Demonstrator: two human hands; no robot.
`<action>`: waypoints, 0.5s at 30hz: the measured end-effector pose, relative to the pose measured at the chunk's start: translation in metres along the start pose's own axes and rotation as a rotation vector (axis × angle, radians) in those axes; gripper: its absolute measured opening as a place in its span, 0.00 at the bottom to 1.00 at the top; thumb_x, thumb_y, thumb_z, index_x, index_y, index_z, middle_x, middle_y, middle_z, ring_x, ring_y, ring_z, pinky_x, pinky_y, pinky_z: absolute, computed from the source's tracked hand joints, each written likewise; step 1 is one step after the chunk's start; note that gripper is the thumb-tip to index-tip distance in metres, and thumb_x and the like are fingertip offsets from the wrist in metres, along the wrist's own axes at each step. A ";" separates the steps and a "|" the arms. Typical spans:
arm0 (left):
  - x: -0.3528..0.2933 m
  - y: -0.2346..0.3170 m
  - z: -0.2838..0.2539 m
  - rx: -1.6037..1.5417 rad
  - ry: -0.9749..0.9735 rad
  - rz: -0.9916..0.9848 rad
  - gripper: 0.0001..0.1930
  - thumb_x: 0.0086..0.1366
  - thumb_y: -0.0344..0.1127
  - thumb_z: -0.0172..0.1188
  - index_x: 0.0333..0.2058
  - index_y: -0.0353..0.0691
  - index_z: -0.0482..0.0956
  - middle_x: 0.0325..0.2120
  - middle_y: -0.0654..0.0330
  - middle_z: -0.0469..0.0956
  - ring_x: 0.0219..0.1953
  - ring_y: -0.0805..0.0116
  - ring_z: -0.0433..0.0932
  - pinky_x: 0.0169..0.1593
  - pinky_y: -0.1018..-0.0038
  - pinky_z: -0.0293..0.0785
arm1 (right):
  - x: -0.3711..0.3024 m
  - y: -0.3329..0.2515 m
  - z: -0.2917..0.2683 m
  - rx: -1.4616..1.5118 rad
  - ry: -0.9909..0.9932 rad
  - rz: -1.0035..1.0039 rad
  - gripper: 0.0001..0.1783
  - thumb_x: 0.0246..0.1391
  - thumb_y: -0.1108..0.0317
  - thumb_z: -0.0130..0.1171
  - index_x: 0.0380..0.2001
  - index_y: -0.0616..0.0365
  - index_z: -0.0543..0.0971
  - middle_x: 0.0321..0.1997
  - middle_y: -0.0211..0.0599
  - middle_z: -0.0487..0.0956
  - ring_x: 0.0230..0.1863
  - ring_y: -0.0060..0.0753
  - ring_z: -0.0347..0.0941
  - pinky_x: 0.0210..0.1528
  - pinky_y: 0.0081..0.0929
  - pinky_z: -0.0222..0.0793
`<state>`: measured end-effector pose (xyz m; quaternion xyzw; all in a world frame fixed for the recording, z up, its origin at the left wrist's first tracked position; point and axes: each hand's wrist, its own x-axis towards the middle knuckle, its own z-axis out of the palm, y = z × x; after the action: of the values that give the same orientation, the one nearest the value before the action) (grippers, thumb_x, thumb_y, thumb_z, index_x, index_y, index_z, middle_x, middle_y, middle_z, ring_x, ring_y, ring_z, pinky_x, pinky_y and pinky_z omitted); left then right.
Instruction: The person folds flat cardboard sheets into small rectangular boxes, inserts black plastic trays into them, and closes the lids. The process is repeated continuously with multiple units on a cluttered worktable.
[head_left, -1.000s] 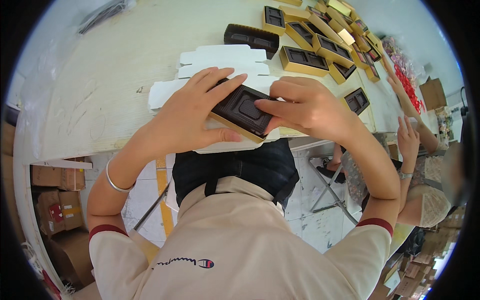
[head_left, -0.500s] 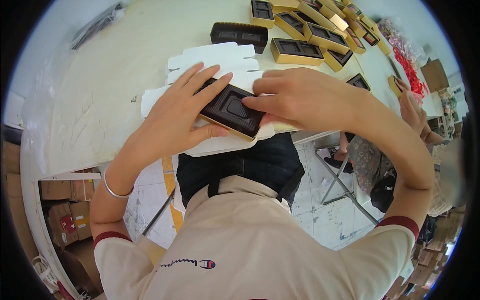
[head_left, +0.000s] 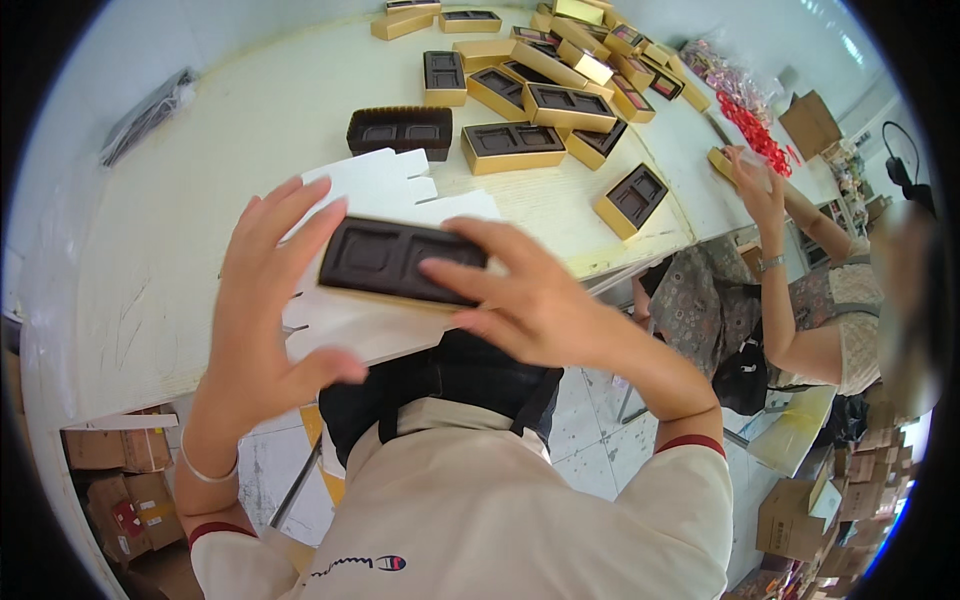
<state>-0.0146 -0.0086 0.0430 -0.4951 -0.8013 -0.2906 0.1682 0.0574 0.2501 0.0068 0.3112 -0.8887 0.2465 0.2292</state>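
Note:
Just above the table's near edge is a gold box with a black two-recess insert (head_left: 365, 255), its long side running left to right. My right hand (head_left: 530, 300) grips its right end, the fingers over the insert and the thumb at the near side. Beside the left end my left hand (head_left: 262, 290) is open, fingers spread and thumb apart, with its fingertips close to the box corner. Under the box lie flat white card blanks (head_left: 460, 208). Beyond them rests a loose black plastic insert tray (head_left: 400, 135) with a ridged rim.
Several gold boxes with black inserts (head_left: 515, 145) are heaped at the far right, with one gold box (head_left: 632, 200) nearer the right edge. A co-worker's hand (head_left: 760, 195) is at the right, near red ribbons (head_left: 755, 130). A dark plastic-wrapped bundle (head_left: 150, 115) lies far left.
The box has turned to lie more level and shifted left. My left hand has come off it and opened; my right hand now grips its right end. The whole view has shifted.

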 end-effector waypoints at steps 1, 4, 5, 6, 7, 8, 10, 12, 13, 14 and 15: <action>-0.003 -0.001 -0.006 -0.225 0.074 0.031 0.44 0.49 0.71 0.60 0.52 0.36 0.73 0.53 0.47 0.70 0.56 0.47 0.68 0.58 0.55 0.62 | -0.001 0.012 -0.012 -0.070 0.023 0.003 0.22 0.51 0.66 0.61 0.50 0.60 0.76 0.53 0.62 0.69 0.52 0.59 0.69 0.54 0.43 0.66; -0.012 0.028 -0.028 -0.890 -0.016 0.196 0.36 0.55 0.67 0.59 0.43 0.35 0.78 0.45 0.49 0.74 0.46 0.55 0.75 0.46 0.63 0.72 | 0.012 0.063 -0.051 -0.244 0.054 0.047 0.21 0.55 0.67 0.57 0.53 0.57 0.75 0.58 0.54 0.68 0.58 0.54 0.66 0.59 0.41 0.63; -0.004 0.024 -0.025 -1.076 -0.138 0.313 0.33 0.55 0.65 0.60 0.40 0.36 0.79 0.44 0.51 0.75 0.45 0.57 0.75 0.44 0.65 0.72 | 0.009 0.084 -0.069 -0.299 0.068 0.140 0.20 0.56 0.67 0.57 0.53 0.56 0.75 0.59 0.53 0.68 0.58 0.52 0.67 0.58 0.39 0.64; -0.003 0.033 -0.035 -1.214 -0.252 0.367 0.29 0.56 0.62 0.61 0.37 0.37 0.79 0.43 0.53 0.76 0.44 0.59 0.75 0.43 0.67 0.72 | 0.022 0.106 -0.081 -0.302 0.080 0.182 0.20 0.57 0.67 0.56 0.53 0.55 0.75 0.59 0.52 0.68 0.57 0.49 0.68 0.57 0.37 0.65; 0.002 0.042 -0.045 -1.328 -0.383 0.372 0.24 0.57 0.59 0.63 0.33 0.40 0.80 0.43 0.56 0.76 0.44 0.61 0.75 0.43 0.69 0.72 | 0.030 0.128 -0.092 -0.350 0.087 0.167 0.20 0.58 0.67 0.56 0.54 0.54 0.75 0.59 0.51 0.69 0.56 0.48 0.68 0.56 0.36 0.65; 0.006 0.053 -0.050 -1.381 -0.340 0.347 0.20 0.60 0.56 0.60 0.28 0.43 0.79 0.36 0.61 0.77 0.38 0.65 0.74 0.39 0.72 0.71 | 0.037 0.149 -0.102 -0.401 0.097 0.156 0.19 0.59 0.66 0.55 0.54 0.54 0.75 0.58 0.49 0.69 0.55 0.46 0.69 0.55 0.34 0.66; 0.010 0.072 -0.052 -1.482 -0.248 0.297 0.20 0.66 0.50 0.55 0.17 0.48 0.76 0.23 0.70 0.78 0.26 0.73 0.73 0.32 0.77 0.67 | 0.053 0.190 -0.118 -0.435 0.070 0.206 0.19 0.61 0.65 0.53 0.55 0.51 0.74 0.60 0.46 0.67 0.54 0.44 0.69 0.55 0.34 0.66; 0.015 0.077 -0.055 -1.529 -0.270 0.363 0.20 0.66 0.50 0.56 0.16 0.49 0.76 0.23 0.71 0.78 0.26 0.74 0.72 0.32 0.77 0.67 | 0.069 0.222 -0.141 -0.412 -0.028 0.339 0.25 0.63 0.53 0.49 0.61 0.44 0.68 0.67 0.46 0.59 0.62 0.45 0.63 0.61 0.37 0.60; 0.017 0.077 -0.055 -1.559 -0.283 0.395 0.20 0.66 0.49 0.56 0.16 0.49 0.75 0.22 0.71 0.78 0.26 0.74 0.72 0.32 0.77 0.67 | 0.067 0.240 -0.139 -0.723 0.019 0.302 0.27 0.61 0.49 0.51 0.61 0.43 0.68 0.66 0.50 0.60 0.61 0.48 0.63 0.61 0.39 0.61; 0.019 0.079 -0.057 -1.586 -0.281 0.393 0.20 0.66 0.50 0.56 0.16 0.49 0.75 0.23 0.70 0.78 0.26 0.74 0.72 0.31 0.77 0.67 | 0.073 0.241 -0.129 -1.019 0.065 0.249 0.29 0.58 0.46 0.53 0.61 0.42 0.68 0.65 0.53 0.61 0.61 0.52 0.64 0.60 0.42 0.61; 0.021 0.082 -0.058 -1.616 -0.283 0.395 0.21 0.65 0.50 0.56 0.15 0.49 0.75 0.23 0.70 0.78 0.26 0.74 0.72 0.31 0.77 0.66 | 0.076 0.239 -0.125 -0.980 0.085 0.227 0.30 0.57 0.46 0.54 0.61 0.44 0.68 0.65 0.54 0.61 0.61 0.52 0.63 0.61 0.42 0.61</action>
<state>0.0475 -0.0028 0.1243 -0.6260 -0.2593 -0.6751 -0.2919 -0.1234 0.4530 0.0752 0.0582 -0.9180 -0.1640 0.3563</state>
